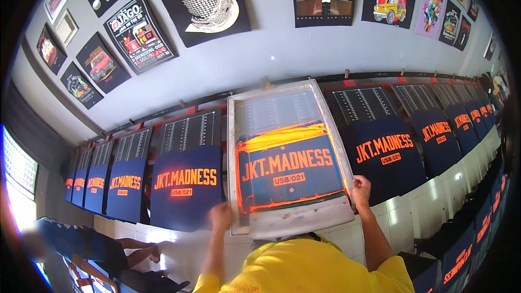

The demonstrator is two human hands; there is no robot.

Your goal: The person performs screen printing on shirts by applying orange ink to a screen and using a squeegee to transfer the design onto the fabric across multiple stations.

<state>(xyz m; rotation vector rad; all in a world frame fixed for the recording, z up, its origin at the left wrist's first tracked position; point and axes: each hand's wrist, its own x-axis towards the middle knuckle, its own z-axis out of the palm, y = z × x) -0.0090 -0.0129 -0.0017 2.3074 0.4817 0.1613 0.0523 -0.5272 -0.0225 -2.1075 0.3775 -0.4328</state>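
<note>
A screen-printing frame (232,152) lies in front of me over a navy fabric panel. Through its mesh shows an orange-inked lettering stencil (287,165), with a thick band of orange ink (282,137) across the mesh beyond it. A pale, stained strip (301,218) covers the frame's near end. My left hand (221,217), slightly blurred, is closed at the near left edge of the frame. On the opposite side, my right hand (361,191) has its fingers curled on the right edge. Neither hand shows any other tool.
Printed navy panels lie on a long row of boards, the closest being a left panel (184,201) and a right panel (382,160). More printed panels (461,255) hang at lower right. Another person (89,247) is at lower left. Printed pictures (203,8) cover the wall.
</note>
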